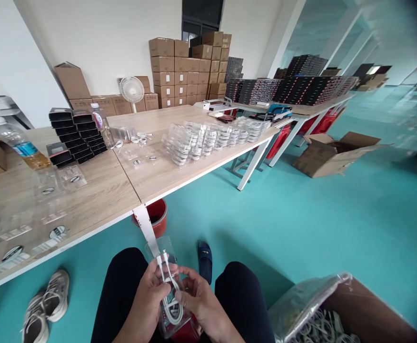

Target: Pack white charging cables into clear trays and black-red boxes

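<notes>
Over my lap, my left hand (151, 291) and my right hand (196, 295) close on a clear plastic package from both sides. In its front lies a coiled white charging cable (174, 312), with its two plug ends pointing up and away from me. The upper part of the clear plastic package (169, 247) sticks out beyond my fingers. My left thumb presses on the cable from the left, and my right thumb and fingers pinch the coil from the right. Part of the package's lower end is hidden by my hands.
Rows of packed cables (208, 140) lie on the wooden table (165, 178). Black boxes (78, 136) and a bottle (24, 145) stand at left. At lower right is a carton (376, 309) of loose cables. A red bucket (160, 216) sits under the table, near a slipper (204, 262).
</notes>
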`<action>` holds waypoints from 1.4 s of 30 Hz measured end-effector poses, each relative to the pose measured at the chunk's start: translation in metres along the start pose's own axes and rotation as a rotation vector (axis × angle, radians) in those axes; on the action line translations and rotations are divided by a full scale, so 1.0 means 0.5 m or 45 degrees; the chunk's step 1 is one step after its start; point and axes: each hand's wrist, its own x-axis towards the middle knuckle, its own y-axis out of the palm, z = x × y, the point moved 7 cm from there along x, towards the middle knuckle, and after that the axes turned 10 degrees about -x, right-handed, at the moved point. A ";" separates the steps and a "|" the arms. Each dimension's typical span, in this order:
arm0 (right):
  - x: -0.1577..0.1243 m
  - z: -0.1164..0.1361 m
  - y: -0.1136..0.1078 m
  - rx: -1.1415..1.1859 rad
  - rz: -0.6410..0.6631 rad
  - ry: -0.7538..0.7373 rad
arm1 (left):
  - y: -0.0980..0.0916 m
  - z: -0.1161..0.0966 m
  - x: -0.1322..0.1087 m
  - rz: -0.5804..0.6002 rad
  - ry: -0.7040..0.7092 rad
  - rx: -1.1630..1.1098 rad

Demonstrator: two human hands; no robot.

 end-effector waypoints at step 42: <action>-0.003 0.017 0.013 -0.710 -0.131 0.002 | -0.051 0.022 0.027 -0.069 -0.023 -0.099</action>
